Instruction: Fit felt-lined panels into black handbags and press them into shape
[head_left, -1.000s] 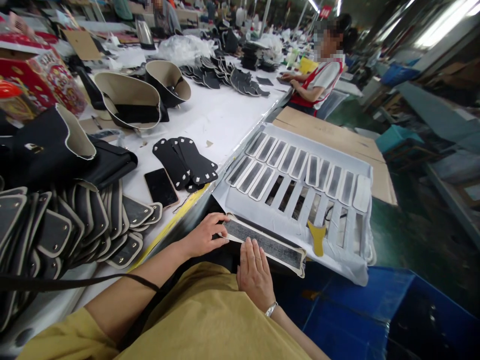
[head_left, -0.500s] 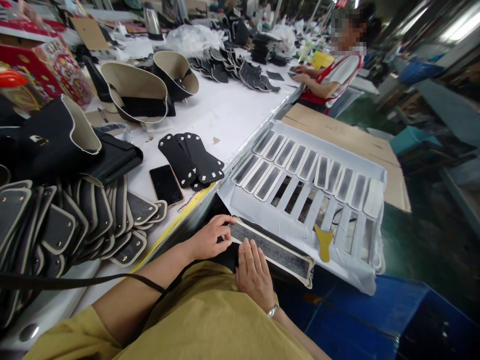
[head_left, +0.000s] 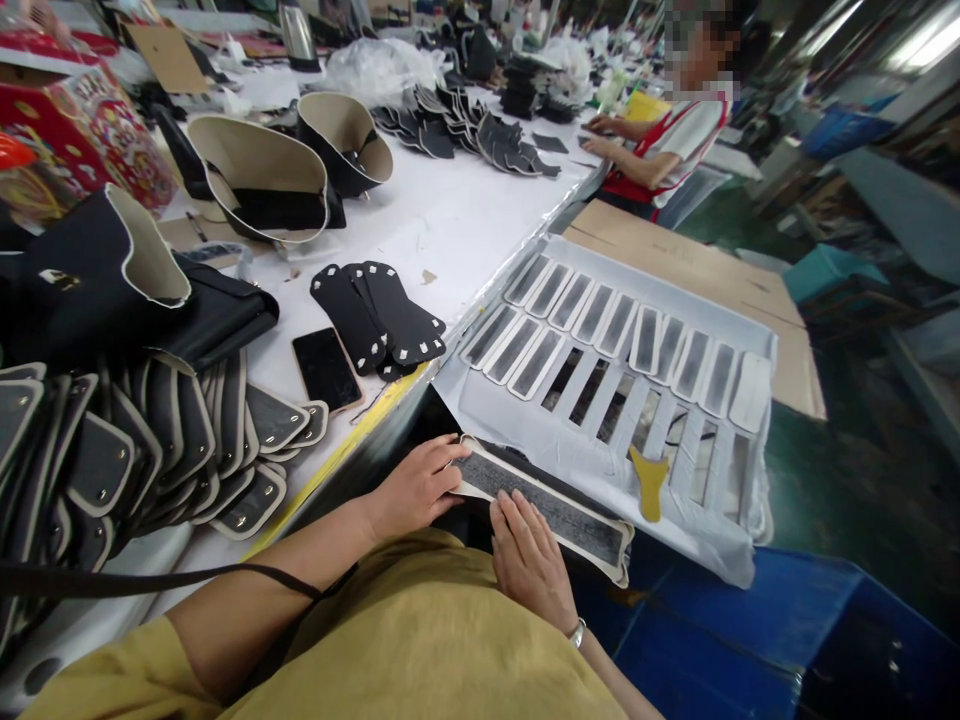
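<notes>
In front of my body lies a long dark-grey strip with a pale border point(head_left: 566, 512), at the near edge of the grey-covered tray. My left hand point(head_left: 424, 482) pinches the left end of this bordered strip, with thumb and fingers closed on its edge. My right hand point(head_left: 531, 555) rests flat along the near edge of the strip, fingers stretched out and side by side. Just beyond the strip, a yellow notched scraper-like piece point(head_left: 649, 484) lies on the grey cover point(head_left: 480, 396).
Rows of small bordered strips point(head_left: 574, 302) lie on the cover, beside open slots. On the white table point(head_left: 450, 215) are a phone point(head_left: 327, 370), black rounded straps point(head_left: 379, 315), stacked bordered flaps point(head_left: 180, 430) and black bags point(head_left: 255, 190). A co-worker point(head_left: 660, 150) sits at the far right.
My right hand has slid a little to the right along the strip. My left hand has shifted slightly, still at the strip's left end.
</notes>
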